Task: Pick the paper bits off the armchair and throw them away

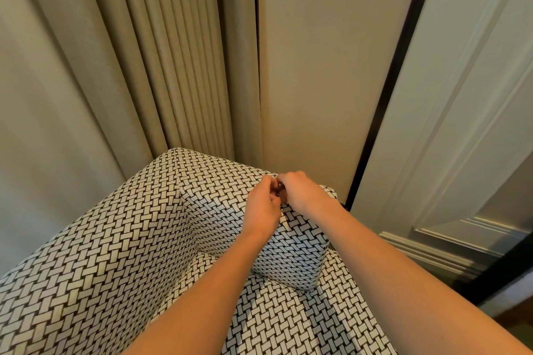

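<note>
Head view is showing the left hand (264, 207) and right hand (298, 191) meeting, fingers curled, atop the far right edge of the armchair (115, 239), their catch hidden, a paper strip (284, 221) poking out beneath, binning seemingly pending.

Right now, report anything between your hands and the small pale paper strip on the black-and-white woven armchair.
Nothing visible does. The small pale paper strip lies uncovered on the black-and-white woven armchair, beside the left hand, below the right hand.
</note>
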`<action>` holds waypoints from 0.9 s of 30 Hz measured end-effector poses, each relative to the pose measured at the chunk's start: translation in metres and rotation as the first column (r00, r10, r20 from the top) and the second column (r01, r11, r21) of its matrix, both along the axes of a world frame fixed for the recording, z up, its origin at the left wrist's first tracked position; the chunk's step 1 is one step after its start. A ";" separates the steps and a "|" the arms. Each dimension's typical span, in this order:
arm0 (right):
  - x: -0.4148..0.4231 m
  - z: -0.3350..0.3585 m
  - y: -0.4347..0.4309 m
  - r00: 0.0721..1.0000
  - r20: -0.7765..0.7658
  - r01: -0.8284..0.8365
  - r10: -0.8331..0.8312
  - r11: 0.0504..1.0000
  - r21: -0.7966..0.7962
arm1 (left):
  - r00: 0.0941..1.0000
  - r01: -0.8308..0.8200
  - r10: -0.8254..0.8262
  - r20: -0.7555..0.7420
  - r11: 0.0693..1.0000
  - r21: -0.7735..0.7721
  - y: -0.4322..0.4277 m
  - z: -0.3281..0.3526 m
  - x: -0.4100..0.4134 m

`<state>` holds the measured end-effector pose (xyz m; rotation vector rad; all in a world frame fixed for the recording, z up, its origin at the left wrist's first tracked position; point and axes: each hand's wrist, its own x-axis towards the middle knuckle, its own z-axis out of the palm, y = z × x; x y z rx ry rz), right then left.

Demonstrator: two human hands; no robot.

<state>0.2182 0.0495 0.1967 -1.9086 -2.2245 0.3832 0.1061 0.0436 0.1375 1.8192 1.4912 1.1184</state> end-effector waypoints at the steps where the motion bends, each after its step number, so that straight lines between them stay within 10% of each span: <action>1: 0.000 -0.001 -0.001 1.000 -0.009 0.004 -0.004 1.000 0.009 | 1.000 -0.005 0.005 0.012 1.000 -0.006 0.000 0.000 0.000; 27: 0.009 -0.023 -0.009 0.958 -0.285 0.054 -0.039 0.997 0.046 | 0.994 0.020 -0.011 0.108 0.996 -0.083 0.002 0.002 -0.002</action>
